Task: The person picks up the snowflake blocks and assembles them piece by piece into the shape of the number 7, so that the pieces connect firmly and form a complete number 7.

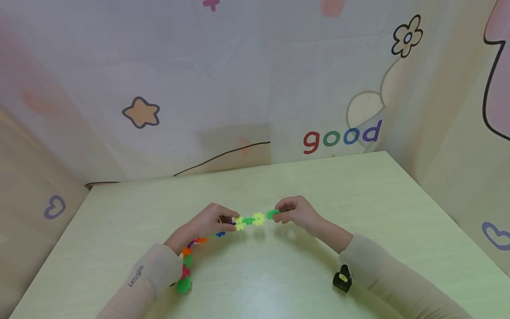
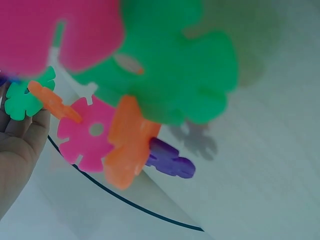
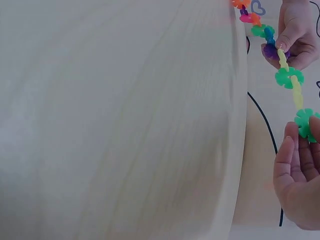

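My left hand (image 1: 209, 220) pinches a chain of interlocked, notched plastic snowflake discs near a yellow disc (image 1: 239, 223). Past those fingers, a green disc (image 1: 249, 220) and another yellow disc (image 1: 258, 219) stick out to the right. The rest of the chain bends down beside the left sleeve, ending in a large green disc (image 1: 184, 285). Thumb and fingers of my right hand (image 1: 299, 212) pinch a green snowflake disc (image 3: 305, 122) right at the chain's yellow end. Up close in the left wrist view hang a pink disc (image 2: 87, 132) and an orange disc (image 2: 127, 145).
Both hands are over a pale wood-grain table (image 1: 259, 270). A printed cloth (image 1: 239, 88) with a star, a flower and the word "good" rises behind its far edge. Beside the right sleeve shows a small black device (image 1: 342, 280).
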The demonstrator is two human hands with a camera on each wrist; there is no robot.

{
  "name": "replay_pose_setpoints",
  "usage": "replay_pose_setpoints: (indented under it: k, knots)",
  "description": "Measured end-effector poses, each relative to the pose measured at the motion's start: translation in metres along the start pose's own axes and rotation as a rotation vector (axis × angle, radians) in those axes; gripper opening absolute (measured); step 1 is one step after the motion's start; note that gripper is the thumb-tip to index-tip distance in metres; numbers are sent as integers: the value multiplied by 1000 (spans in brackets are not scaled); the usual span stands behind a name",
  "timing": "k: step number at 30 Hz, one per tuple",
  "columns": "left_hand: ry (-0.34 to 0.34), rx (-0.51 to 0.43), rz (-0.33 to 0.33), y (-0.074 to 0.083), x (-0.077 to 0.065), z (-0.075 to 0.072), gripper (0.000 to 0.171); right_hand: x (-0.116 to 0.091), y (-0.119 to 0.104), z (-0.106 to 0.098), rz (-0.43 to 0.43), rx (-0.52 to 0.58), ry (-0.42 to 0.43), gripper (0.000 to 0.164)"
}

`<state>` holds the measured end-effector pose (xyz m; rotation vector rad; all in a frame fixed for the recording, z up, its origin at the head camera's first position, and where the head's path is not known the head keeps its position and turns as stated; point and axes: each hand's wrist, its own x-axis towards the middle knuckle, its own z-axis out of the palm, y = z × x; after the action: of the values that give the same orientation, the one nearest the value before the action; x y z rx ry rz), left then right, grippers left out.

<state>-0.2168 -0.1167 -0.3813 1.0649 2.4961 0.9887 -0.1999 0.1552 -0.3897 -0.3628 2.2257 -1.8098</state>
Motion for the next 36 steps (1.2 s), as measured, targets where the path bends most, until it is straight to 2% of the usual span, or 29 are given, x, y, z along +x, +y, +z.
replay_pose_setpoints:
  k: [11,18,26,31,36]
  knots:
    - [-5,-13,4,4,2,3,35,0,3,2,8,7,-2,14]
    - [-27,-32,63,4,5,8,37,-2,4,3,13,-36,19,15]
    - [-43,-41,82,13,12,17,40,-4,3,5,17,-42,59,13]
    - [-9,-2,73,19,19,24,41,-5,2,7,3,-50,57,11]
    - [71,0,88,18,23,29,31,-6,4,8,0,-50,40,12]
